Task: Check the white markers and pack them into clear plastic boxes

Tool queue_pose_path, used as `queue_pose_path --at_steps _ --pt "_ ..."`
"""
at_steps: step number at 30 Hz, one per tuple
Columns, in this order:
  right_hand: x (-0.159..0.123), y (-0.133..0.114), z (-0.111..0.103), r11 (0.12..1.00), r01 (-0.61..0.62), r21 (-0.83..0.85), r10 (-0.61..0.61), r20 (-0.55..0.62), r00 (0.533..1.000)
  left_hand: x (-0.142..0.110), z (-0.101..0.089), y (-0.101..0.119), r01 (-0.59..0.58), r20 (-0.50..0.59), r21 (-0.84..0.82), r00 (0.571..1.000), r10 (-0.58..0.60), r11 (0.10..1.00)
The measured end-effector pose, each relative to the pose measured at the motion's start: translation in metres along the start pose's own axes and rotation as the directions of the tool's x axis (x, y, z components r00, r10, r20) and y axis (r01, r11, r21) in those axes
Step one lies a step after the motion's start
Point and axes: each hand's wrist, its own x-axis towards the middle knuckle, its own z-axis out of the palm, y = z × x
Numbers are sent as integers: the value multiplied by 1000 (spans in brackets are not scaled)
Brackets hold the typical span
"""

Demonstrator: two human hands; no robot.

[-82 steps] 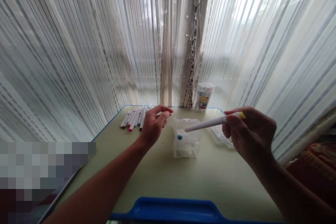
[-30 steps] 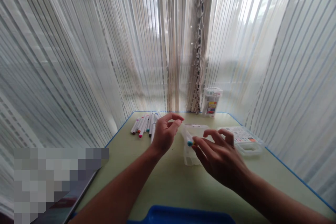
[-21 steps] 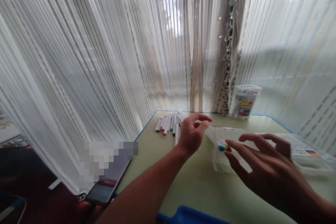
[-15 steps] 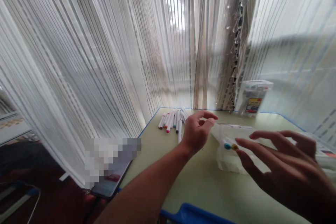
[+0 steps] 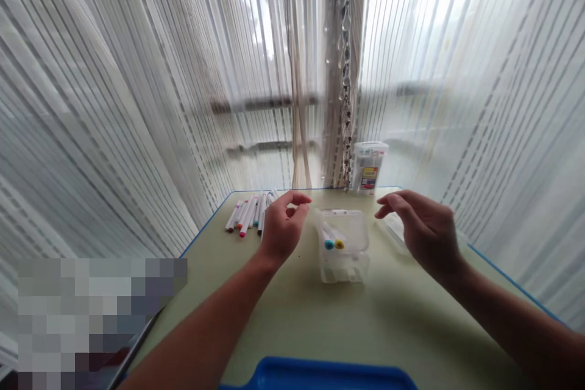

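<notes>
A small clear plastic box [image 5: 343,274] stands on the table between my hands. Two white markers, one ending in blue [image 5: 329,245] and the other in yellow [image 5: 339,244], lean in it side by side. Left of the box, my left hand [image 5: 284,225] has curled fingers, its thumb and index tips close together with a small gap. I see nothing held there. My right hand [image 5: 425,233] hovers right of the box, fingers bent and apart, with no object in them. Under it lies another clear plastic piece [image 5: 393,230], partly hidden.
Several white markers with coloured ends [image 5: 247,216] lie behind my left hand. A clear case with a yellow and red label [image 5: 371,167] stands at the table's back edge, before string curtains [image 5: 256,73]. A blue tray-like edge [image 5: 333,375] is at the front.
My right hand has moved away from the yellow-ended marker, back and to the right of the box. The head view has turned to the right. Both coloured marker ends stay in the box.
</notes>
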Motion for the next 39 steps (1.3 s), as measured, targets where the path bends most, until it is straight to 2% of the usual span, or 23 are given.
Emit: queue_pose_path --at_steps 3,6,9,12,16,24,29,35,39 --pt "2 12 5 995 -74 73 71 50 996 1 -1 -1 -59 -16 176 998 63 983" --pt "0 19 8 989 -117 89 106 120 987 2 0 -6 -81 34 332 997 74 940" --pt "0 24 9 991 -131 38 120 216 969 3 0 -13 -76 100 485 994 32 871" --pt "1 25 9 995 -86 -55 99 314 944 3 -1 -19 -58 146 573 989 -32 817" --pt "1 25 11 993 -33 -110 72 374 925 2 -2 -23 -61 183 603 981 -64 795" --pt "2 24 13 995 -23 -99 64 438 896 1 -1 -26 -63 249 623 961 -121 779" --pt "2 24 12 994 -26 -108 72 459 886 1 -1 -25 -51 256 636 955 -149 770" --pt "2 22 12 990 -37 -133 100 514 852 1 0 -26 -40 262 662 948 -181 749" --pt "-2 29 12 988 -39 -150 114 526 843 0 0 -25 -28 256 689 944 -207 724"
